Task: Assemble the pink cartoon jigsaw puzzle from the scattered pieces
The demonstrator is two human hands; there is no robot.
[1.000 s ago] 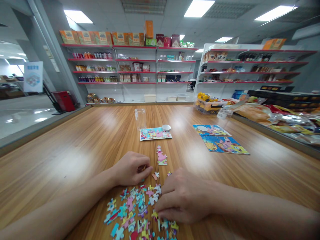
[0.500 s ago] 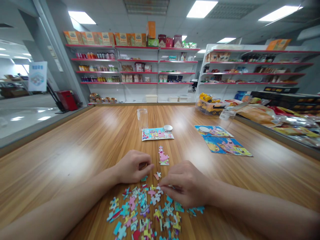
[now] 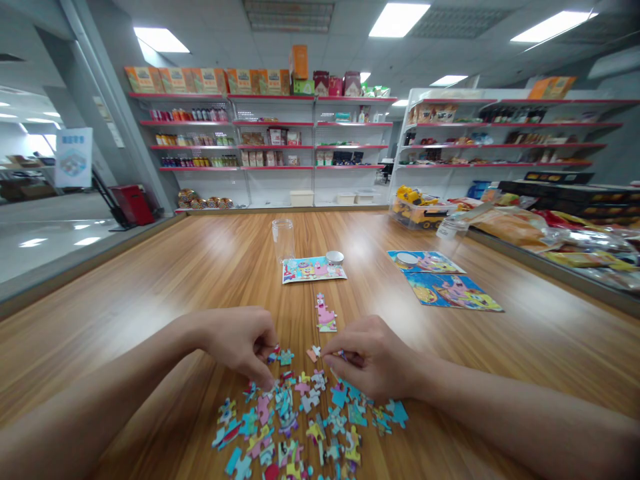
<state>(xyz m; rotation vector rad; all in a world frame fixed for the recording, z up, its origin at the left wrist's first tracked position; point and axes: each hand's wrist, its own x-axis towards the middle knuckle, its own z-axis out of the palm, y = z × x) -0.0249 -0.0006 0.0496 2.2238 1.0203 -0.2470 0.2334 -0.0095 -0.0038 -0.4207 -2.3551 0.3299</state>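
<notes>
Puzzle pieces [image 3: 289, 420]: loose, scattered flat on wooden table [image 3: 150, 287], below and between both hands.
Left hand [image 3: 243, 341]: fingers curled, thumb low at the scatter's edge; cannot tell whether it grips a piece.
Right hand [image 3: 377, 357]: fingertips bunched just beside peach-and-white piece [image 3: 311, 355]; grip hidden, cannot tell.
Pink joined strip [image 3: 327, 316]: flat, beyond hands.
Picture card [image 3: 307, 270]: farther off, metal lid [image 3: 335, 257] on it, clear jar [image 3: 283, 239] near its left corner.

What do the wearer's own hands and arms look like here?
The left hand and right hand are ungloved, with no rings visible. The left forearm and right forearm show no sleeve, watch, bracelet or cable.
</notes>
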